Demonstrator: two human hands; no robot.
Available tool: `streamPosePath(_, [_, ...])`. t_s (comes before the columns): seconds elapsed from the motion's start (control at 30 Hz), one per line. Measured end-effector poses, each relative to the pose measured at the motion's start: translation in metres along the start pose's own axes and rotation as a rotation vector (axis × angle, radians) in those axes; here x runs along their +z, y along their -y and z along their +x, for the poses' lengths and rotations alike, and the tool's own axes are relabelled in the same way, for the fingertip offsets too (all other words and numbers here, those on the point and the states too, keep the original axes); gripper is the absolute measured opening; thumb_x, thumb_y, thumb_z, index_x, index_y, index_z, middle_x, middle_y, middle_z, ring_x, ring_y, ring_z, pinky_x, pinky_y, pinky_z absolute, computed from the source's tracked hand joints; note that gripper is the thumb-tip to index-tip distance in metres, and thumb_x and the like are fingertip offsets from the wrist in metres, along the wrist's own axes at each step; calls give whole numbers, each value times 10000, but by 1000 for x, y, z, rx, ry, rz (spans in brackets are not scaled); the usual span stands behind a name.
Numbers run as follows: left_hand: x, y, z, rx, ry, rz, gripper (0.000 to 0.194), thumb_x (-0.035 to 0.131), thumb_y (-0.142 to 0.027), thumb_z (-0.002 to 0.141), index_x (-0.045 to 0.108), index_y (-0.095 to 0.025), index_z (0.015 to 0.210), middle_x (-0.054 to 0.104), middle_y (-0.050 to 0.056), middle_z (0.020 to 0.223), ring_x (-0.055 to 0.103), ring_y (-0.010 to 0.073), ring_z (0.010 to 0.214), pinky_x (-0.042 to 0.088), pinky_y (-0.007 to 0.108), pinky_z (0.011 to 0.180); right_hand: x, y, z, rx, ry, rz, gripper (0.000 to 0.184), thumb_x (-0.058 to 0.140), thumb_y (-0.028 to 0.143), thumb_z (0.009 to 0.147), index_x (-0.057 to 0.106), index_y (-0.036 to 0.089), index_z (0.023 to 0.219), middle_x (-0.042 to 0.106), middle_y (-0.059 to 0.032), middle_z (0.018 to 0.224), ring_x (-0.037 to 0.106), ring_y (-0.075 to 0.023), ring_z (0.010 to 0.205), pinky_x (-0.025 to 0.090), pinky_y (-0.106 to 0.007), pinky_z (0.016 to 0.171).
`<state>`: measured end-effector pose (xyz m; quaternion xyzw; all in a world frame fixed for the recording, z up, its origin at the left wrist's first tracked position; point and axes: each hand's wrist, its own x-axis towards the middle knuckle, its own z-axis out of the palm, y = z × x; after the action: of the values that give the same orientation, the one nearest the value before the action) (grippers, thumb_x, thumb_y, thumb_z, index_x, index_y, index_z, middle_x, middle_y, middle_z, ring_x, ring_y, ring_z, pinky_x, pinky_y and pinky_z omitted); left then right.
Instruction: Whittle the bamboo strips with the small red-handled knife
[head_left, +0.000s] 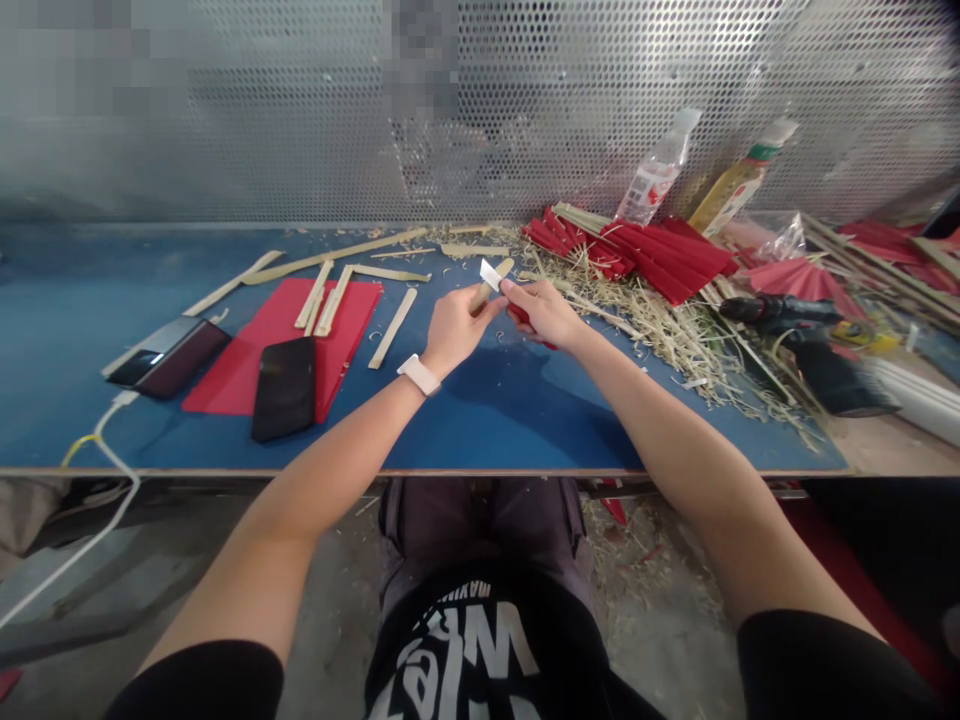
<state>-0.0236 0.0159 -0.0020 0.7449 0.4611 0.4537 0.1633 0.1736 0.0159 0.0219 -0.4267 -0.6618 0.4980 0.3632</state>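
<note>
My left hand (459, 325) is closed around a short bamboo strip (505, 268), whose rounded end points up and away from me. In my right hand (546, 310) is a knife with a red handle and a broad pale blade (490, 275). The blade lies against or just over the strip; exact contact is too small to tell. Both hands are close together above the blue tabletop (480, 420). Left of them, a loose bamboo strip (393, 328) rests on the table, and several cut pieces (334, 302) lie on a red folder-like sheet (240, 360).
A black phone (285, 390) and a device with a white cable (166, 355) lie at left. Bamboo shavings (675, 340), red folded fans (660, 255), two bottles (658, 170) and a power drill (810, 340) crowd the right. Perforated metal (525, 120) stands behind.
</note>
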Motion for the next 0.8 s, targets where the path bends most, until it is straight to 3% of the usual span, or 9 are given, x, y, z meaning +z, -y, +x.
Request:
streamPosePath(0.2, [-1, -5, -2, -50, -34, 19, 678, 718, -684, 1103, 441, -246, 666, 481, -13, 589, 439, 149, 572, 297, 361, 604, 14, -3, 2, -58, -115, 50, 743, 575, 910, 1107, 446, 280, 736, 419, 45, 523, 346, -108, 440, 280, -269, 390])
streamPosePath(0.37, [-1, -10, -2, -65, -41, 38, 594, 741, -550, 1122, 460, -243, 697, 551, -1, 626, 496, 153, 595, 341, 348, 624, 21, -14, 7, -139, -213, 5, 816, 483, 1018, 1057, 436, 277, 718, 415, 39, 545, 376, -111, 468, 296, -273, 432])
streamPosePath(0.57, [-6, -8, -1, -47, 81, 24, 455, 784, -534, 1104, 558, -242, 839, 609, -12, 695, 543, 151, 633, 413, 321, 652, -3, -15, 6, -218, -30, -154, 877, 509, 1046, 1022, 474, 255, 646, 451, 17, 531, 408, -107, 489, 314, -261, 441])
streamPosePath(0.7, [-5, -6, -1, 14, 173, 66, 297, 745, -351, 1120, 580, -234, 902, 601, -8, 726, 535, 152, 629, 364, 325, 633, -15, -10, 3, -150, 101, -159, 787, 568, 886, 1125, 462, 257, 664, 416, 41, 507, 366, -93, 457, 309, -241, 421])
streamPosePath(0.8, [-4, -6, -2, 33, 204, 90, 239, 720, -313, 1131, 597, -230, 943, 586, -9, 714, 538, 159, 625, 343, 329, 634, -17, -8, 2, -81, 137, -129, 717, 591, 796, 1164, 458, 264, 702, 408, 56, 510, 350, -90, 434, 312, -235, 399])
